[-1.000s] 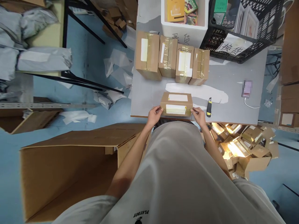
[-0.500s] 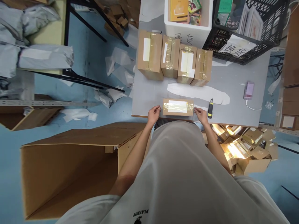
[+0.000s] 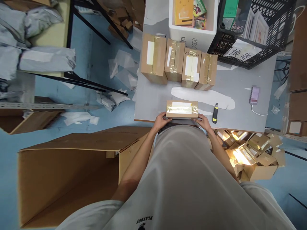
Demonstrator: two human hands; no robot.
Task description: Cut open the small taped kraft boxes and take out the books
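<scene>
A small taped cardboard box (image 3: 182,109) with a white label lies at the table's near edge, its front side tipped slightly up. My left hand (image 3: 161,121) grips its lower left corner, fingertips at the underside. At the lower right corner my right hand (image 3: 202,122) has hold of it in the same way. Some fingertips are hidden beneath the box. To the right of the box a black and yellow box cutter (image 3: 215,113) rests on the table. Several taped cardboard boxes (image 3: 174,60) stand in a row farther back.
A white foam bin (image 3: 192,35) with books and a black crate (image 3: 254,57) stand at the back of the grey table (image 3: 153,105). A phone (image 3: 254,95) with a cable lies right. A large open carton (image 3: 67,179) is left below; a carton pile (image 3: 259,156) is right below.
Both hands have moved from just beside the box's ends to its lower corners and taken hold. The box's near side has tipped up a little.
</scene>
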